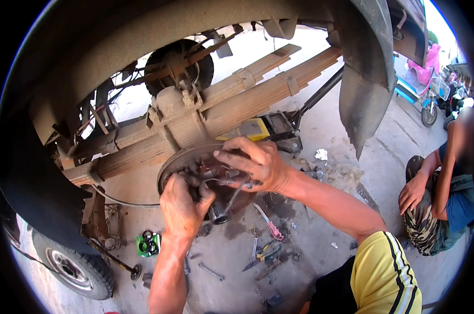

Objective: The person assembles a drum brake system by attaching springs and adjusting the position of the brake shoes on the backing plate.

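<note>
Both my hands work at a round brake backing plate (166, 162) on the axle end, beneath the leaf springs (216, 112). My left hand (184, 204) is closed at the plate's lower left, thumb and fingers bent inward; what they grip is hidden. My right hand (258, 165) reaches in from the right with bent fingers and a closed grip around parts I cannot make out. Between the hands a small coil spring (231, 173) shows, and a thin metal piece slants down. A dark stub axle (218, 214) sticks out below them.
Behind the plate stands a yellow and black floor jack (258, 128). Pliers (268, 251), a pink-handled tool (273, 229) and a wrench (210, 271) lie on the ground. A green packet with black rings (148, 244) is at left. A person (441, 188) squats at right.
</note>
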Demonstrator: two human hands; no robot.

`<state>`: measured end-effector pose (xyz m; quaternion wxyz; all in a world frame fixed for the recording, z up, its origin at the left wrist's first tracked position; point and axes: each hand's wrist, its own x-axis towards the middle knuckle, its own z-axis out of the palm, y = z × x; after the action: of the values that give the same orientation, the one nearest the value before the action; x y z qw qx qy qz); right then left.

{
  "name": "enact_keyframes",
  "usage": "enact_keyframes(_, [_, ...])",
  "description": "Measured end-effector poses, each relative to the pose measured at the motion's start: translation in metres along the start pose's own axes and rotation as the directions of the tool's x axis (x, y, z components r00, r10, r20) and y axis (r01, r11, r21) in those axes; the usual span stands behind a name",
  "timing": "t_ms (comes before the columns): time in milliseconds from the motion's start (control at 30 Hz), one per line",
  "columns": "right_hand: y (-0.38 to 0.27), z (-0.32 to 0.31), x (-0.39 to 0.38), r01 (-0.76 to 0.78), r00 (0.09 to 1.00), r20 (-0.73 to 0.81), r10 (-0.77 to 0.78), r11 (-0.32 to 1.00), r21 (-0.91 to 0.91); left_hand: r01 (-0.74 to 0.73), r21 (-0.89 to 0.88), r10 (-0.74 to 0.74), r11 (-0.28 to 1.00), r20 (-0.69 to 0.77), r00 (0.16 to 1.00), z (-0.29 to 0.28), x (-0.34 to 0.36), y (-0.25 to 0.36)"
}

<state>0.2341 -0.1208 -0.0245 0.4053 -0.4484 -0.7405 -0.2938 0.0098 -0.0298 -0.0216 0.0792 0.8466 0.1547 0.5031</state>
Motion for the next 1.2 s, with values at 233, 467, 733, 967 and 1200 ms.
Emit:
enact_keyframes(233, [-0.002,0.000,0.001,0.016,0.999,-0.033,-0.016,1.000,-0.012,-0.027,-0.069,0.023,0.997,-0.059,0.998,0.010,-0.002,-0.004])
enact_keyframes(467, [-0.009,0.001,0.005,-0.049,0.997,-0.060,0.050,0.999,0.024,0.018,-0.017,-0.019,1.000,-0.041,0.999,0.006,-0.002,-0.010])
enact_keyframes(733, [-0.005,0.000,0.001,-0.013,0.999,-0.035,0.013,1.000,0.012,0.030,-0.018,-0.031,0.999,-0.033,0.999,0.010,-0.005,-0.014])
enact_keyframes(967, [-0.005,-0.003,-0.007,-0.026,0.999,-0.027,0.027,0.999,0.034,0.095,-0.075,-0.102,0.993,-0.091,0.991,0.017,-0.011,-0.016])
enact_keyframes(1200, [-0.003,0.001,-0.011,0.040,0.993,-0.114,-0.028,0.994,0.101,0.017,-0.190,-0.034,0.982,-0.085,0.996,0.014,-0.009,-0.022])
